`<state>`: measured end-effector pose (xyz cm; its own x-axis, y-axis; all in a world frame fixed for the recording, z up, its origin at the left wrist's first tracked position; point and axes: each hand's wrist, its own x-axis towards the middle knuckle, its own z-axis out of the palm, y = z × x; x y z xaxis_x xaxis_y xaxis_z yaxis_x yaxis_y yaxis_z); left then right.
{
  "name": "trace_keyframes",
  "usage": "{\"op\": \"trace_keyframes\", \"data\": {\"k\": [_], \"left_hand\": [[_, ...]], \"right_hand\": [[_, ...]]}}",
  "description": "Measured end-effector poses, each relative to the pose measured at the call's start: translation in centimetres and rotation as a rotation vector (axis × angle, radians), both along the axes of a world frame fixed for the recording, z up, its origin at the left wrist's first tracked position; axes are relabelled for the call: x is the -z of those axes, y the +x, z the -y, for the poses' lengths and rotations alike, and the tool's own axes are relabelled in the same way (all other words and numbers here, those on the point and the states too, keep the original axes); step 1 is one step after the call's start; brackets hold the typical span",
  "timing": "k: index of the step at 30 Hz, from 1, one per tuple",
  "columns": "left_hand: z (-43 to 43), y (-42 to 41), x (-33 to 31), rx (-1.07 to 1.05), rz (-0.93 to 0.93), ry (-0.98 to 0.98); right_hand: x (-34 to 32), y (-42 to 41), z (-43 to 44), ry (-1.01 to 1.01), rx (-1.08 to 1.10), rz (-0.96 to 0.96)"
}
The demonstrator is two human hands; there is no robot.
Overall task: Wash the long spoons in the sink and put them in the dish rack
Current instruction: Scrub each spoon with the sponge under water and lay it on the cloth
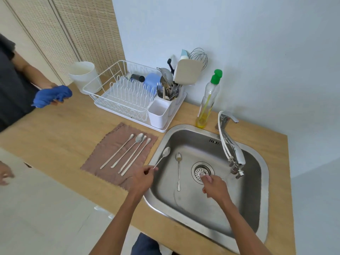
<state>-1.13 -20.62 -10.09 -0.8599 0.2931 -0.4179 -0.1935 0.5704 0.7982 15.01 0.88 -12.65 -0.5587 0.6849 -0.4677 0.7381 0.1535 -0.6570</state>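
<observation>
Spoon (165, 152) in left hand (142, 178) — diagonal, bowl far-right.

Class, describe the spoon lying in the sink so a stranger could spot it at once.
Find the steel sink in the wooden counter. On its floor, left of the round drain, one long spoon lies flat. Unlike the spoon the left hand pinches and the four spoons on the brown cloth, nothing touches it.
</observation>
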Motion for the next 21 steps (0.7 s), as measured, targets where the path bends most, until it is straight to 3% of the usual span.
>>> {"op": "trace_keyframes", "data": {"k": [13,21], "left_hand": [[6.1,-11.7,-0.1,-0.241,-0.143,-0.142],[9.6,-16.0,0.1,-0.083,-0.224,-0.27]], "right_hand": [[-2.4,-4.4,1.8,-0.021,0.165,-0.089],[-2.3,-4.6,2.3,-0.027,0.249,-0.051]]}}
